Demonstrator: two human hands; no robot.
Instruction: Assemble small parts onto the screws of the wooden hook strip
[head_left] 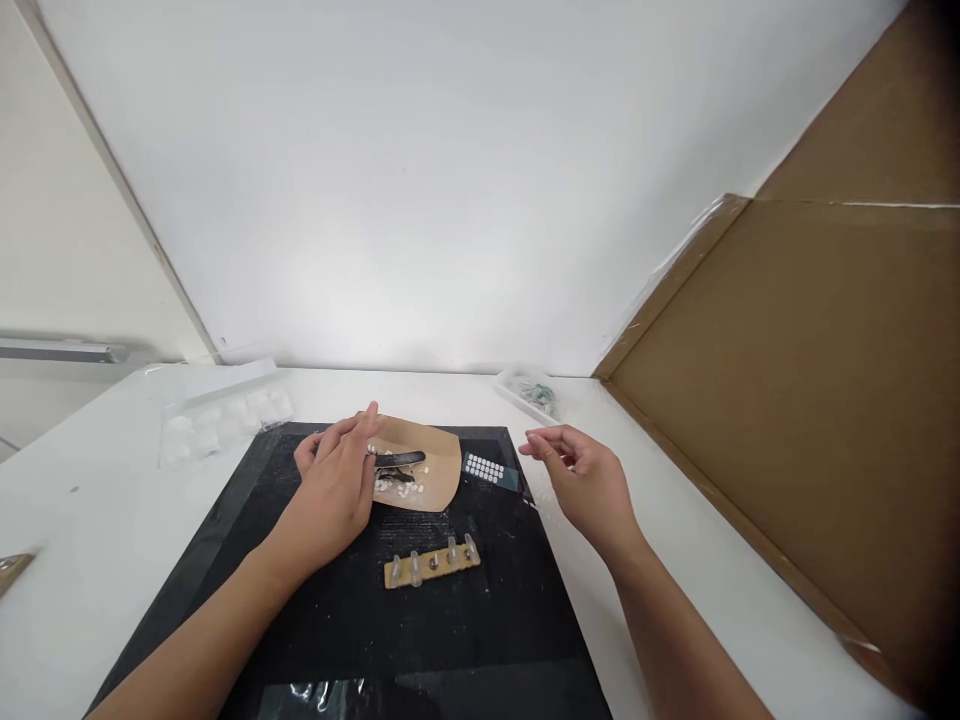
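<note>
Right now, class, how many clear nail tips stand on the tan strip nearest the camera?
4. They stand in a row along the tan strip on the black mat: at its left end, left of centre, right of centre, right end. None seems hidden.

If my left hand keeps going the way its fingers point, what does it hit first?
Probably the small dark tool on the tan sheet; the left hand already has its fingers right beside it, though depth is unclear.

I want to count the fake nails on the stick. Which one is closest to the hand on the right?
The clear nail at the right end of the tan strip is closest to the right hand; the other tips stand farther left.
</note>
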